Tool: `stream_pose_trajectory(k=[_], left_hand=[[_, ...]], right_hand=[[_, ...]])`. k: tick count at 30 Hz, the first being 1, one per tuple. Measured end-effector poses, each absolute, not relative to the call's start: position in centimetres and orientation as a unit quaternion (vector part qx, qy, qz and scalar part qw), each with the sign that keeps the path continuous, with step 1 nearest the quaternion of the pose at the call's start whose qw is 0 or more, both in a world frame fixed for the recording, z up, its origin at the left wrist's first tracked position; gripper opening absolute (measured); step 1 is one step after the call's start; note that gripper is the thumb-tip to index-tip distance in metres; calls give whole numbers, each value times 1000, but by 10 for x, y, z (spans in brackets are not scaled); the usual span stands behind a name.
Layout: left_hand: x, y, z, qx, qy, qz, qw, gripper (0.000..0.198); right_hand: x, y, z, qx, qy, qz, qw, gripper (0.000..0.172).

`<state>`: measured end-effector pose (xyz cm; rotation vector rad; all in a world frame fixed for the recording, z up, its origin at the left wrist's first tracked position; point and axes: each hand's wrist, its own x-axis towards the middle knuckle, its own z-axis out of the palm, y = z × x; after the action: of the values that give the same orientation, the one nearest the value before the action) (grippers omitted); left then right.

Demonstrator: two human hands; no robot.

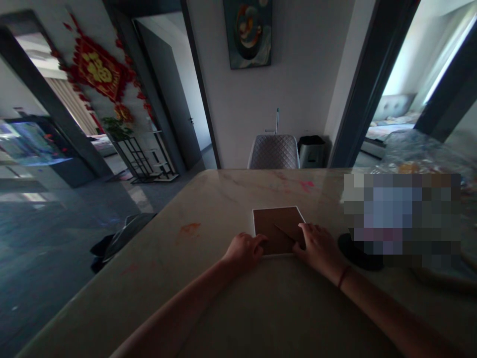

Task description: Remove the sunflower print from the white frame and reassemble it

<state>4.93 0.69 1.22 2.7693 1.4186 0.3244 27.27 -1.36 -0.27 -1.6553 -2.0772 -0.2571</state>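
A flat rectangular brown board with a thin white border (278, 217) lies on the table in front of me; it looks like the back of a picture frame. A slim dark line or strip runs slantwise across its brown face, and I cannot make out what it is. My left hand (246, 248) grips the lower left edge, with thumb and fingers bent over the board. At the right edge, my right hand (318, 244) holds the board between thumb and curled fingers, the thumb near the lower end of the dark strip. The hands cover both lower corners.
The pale marble-like table (219, 199) has orange stains (190, 228) and pink marks (306, 186). Right of my hand are a round black object (359, 253), a blurred-out patch and clear plastic wrapping (421, 149). A quilted chair (274, 151) and a bin (311, 151) stand beyond the far edge.
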Motion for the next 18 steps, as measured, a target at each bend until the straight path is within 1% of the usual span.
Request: stream_pose_trajectory(k=[2,7,10,14,18], left_hand=[[50,7,11,896,430,112,8,35],[53,7,12,908,391,152,27,28],[53,7,14,907,380,180,10,31],[52,4,15,912,356,204,-16,33],[55,0,16,916,346,203,14,25]], right_hand=[[273,-12,-3,-599,-760,-99,231,38],[284,-2,-9,-590,-756,-34,282,38],[289,1,-11,-592,-750,-14,296,37],[288,-1,-10,-602,-739,-23,300,34],[285,-4,-8,-628,-722,-40,286,35]])
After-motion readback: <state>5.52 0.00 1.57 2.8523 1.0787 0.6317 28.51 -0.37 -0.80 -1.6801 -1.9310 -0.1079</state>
